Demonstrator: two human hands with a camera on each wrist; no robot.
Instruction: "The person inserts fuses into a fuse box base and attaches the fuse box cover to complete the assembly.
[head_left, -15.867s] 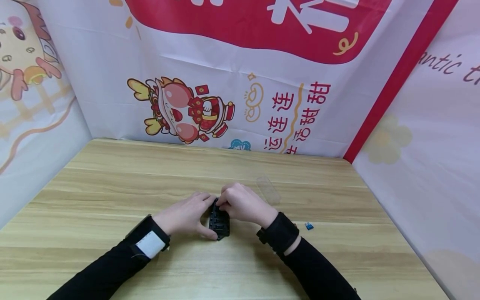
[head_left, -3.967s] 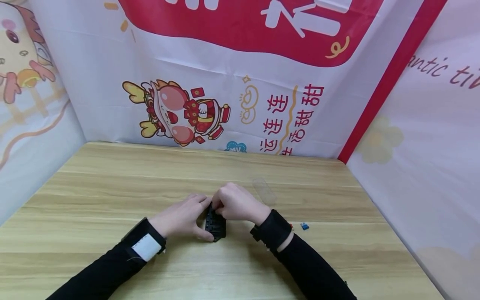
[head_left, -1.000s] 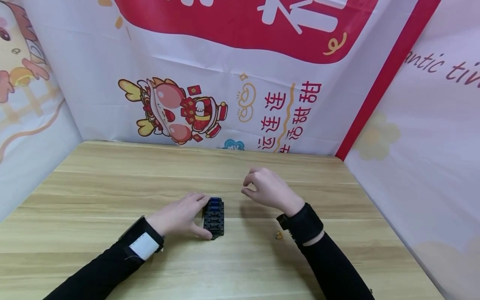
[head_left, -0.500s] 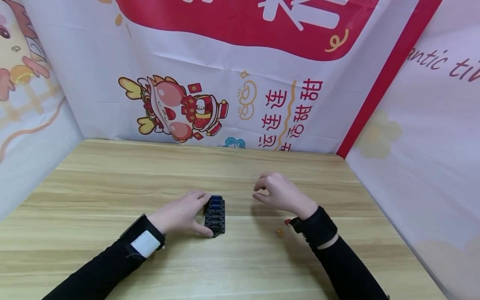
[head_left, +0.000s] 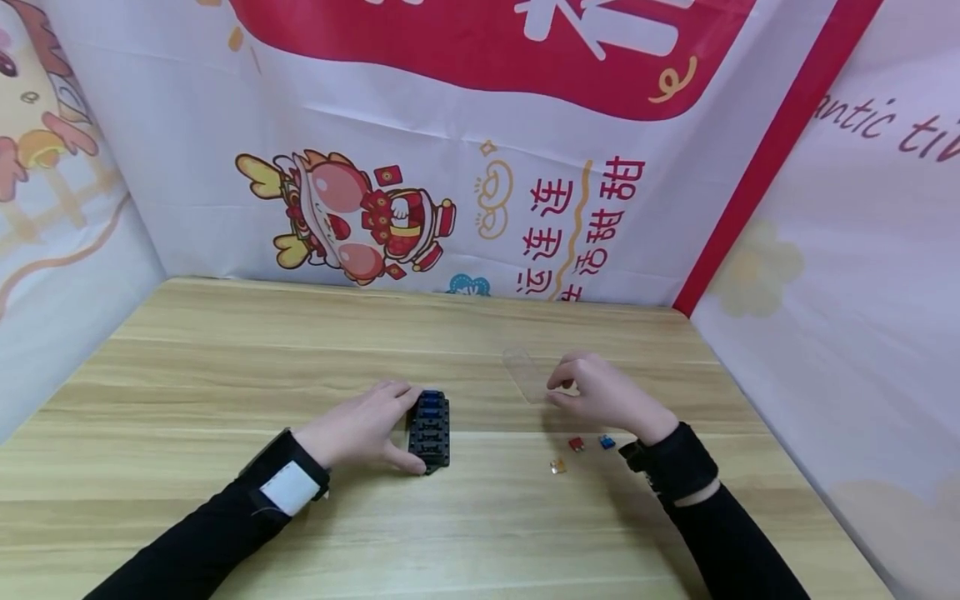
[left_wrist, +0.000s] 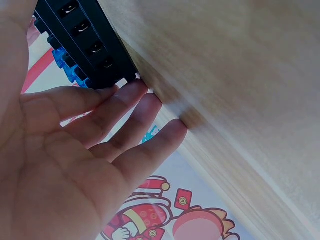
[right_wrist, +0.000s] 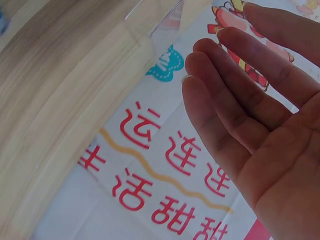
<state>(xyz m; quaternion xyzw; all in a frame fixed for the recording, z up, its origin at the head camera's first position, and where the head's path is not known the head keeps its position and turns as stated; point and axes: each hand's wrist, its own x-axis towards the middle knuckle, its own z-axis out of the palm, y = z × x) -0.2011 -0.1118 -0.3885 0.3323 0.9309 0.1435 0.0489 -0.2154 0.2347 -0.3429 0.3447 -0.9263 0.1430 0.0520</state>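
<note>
A black fuse box [head_left: 431,447] lies on the table in the head view, with blue blade fuses [head_left: 431,398] in its far slots. My left hand [head_left: 363,429] holds it, thumb at the near end and fingers at the far end. In the left wrist view, the fingertips touch one end of the box [left_wrist: 90,37], and blue fuses [left_wrist: 71,67] show along its edge. To the right, my right hand [head_left: 603,400] hovers with loosely bent fingers and holds nothing. Below it lie a red blade fuse [head_left: 576,444], a blue one and an orange blade fuse [head_left: 557,466].
A clear plastic cover [head_left: 520,372] lies on the wooden table [head_left: 315,533], just left of the right hand; part of this cover [right_wrist: 157,22] shows in the right wrist view. Printed cloth walls [head_left: 420,108] stand behind the table and at its sides.
My right hand, earlier working at the far end of the fuse box, has drawn away to the right, uncovering blue fuses in the slots and the loose fuses. The left hand stays put.
</note>
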